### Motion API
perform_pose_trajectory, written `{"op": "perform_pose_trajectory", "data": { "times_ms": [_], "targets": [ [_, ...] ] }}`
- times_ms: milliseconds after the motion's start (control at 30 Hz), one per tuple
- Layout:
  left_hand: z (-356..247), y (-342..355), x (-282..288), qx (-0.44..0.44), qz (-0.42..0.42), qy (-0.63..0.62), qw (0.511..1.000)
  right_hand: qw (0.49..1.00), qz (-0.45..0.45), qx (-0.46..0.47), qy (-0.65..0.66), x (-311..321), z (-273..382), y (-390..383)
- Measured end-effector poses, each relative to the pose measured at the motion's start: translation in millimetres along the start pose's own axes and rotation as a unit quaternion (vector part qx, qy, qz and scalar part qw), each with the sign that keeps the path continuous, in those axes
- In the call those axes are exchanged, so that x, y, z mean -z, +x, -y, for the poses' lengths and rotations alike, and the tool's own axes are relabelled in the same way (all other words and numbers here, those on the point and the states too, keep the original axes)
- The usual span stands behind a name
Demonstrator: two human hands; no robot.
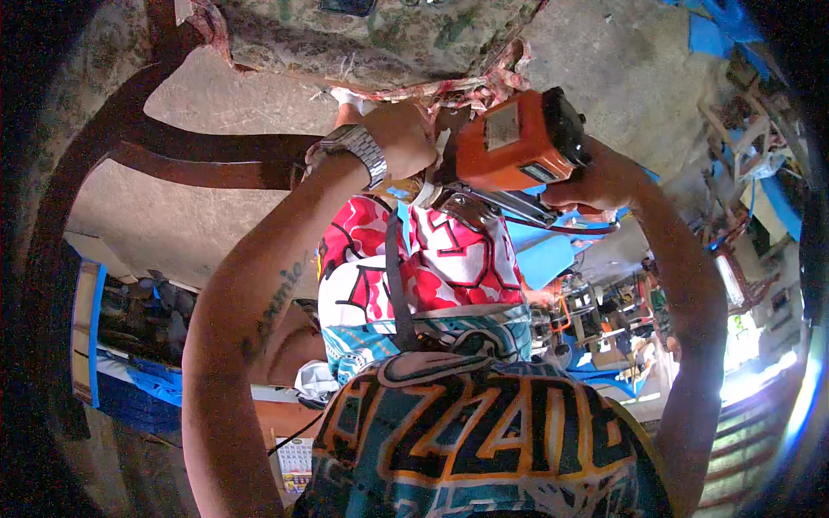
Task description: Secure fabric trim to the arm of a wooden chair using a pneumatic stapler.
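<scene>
My right hand (587, 181) is wrapped round the handle of an orange and black power tool (496, 142) with a metal rail along its underside. The tool's front end meets a dark brown wooden frame (216, 160) of curved pieces, which reaches across from the left above my lap. My left hand (401, 138), with a metal watch on the wrist, is closed on the frame beside the tool's front; its fingertips are mostly hidden. A dark red hose or cord (579, 230) runs below the right hand.
Beyond my hands lies a worn grey-green slab (371, 47) with a ragged, reddish edge. Blue sheeting (548, 259) and cluttered material (751, 164) are on the right. A blue-edged shelf or box (91, 332) stands at left, and a calendar (296, 457) hangs low down.
</scene>
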State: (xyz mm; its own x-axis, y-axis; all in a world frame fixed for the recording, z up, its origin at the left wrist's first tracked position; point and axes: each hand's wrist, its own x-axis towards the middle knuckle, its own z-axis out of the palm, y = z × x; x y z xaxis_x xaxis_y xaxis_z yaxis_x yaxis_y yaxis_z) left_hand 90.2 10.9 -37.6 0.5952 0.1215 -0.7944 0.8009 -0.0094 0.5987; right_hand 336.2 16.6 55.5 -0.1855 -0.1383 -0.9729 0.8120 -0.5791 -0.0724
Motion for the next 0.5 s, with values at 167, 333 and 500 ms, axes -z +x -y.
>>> {"op": "perform_pose_trajectory", "data": {
  "times_ms": [167,333,500],
  "targets": [
    [-3,-3,2,-0.002,-0.002,-0.032,0.999,0.997,0.040,0.048,0.044,9,10,1],
    [-6,-8,4,-0.002,-0.027,-0.041,0.999,0.996,0.064,0.050,0.044,2,-9,18],
    [1,2,-6,0.014,0.061,0.087,0.994,0.984,0.082,0.066,0.144,2,-9,13]
  ]
}}
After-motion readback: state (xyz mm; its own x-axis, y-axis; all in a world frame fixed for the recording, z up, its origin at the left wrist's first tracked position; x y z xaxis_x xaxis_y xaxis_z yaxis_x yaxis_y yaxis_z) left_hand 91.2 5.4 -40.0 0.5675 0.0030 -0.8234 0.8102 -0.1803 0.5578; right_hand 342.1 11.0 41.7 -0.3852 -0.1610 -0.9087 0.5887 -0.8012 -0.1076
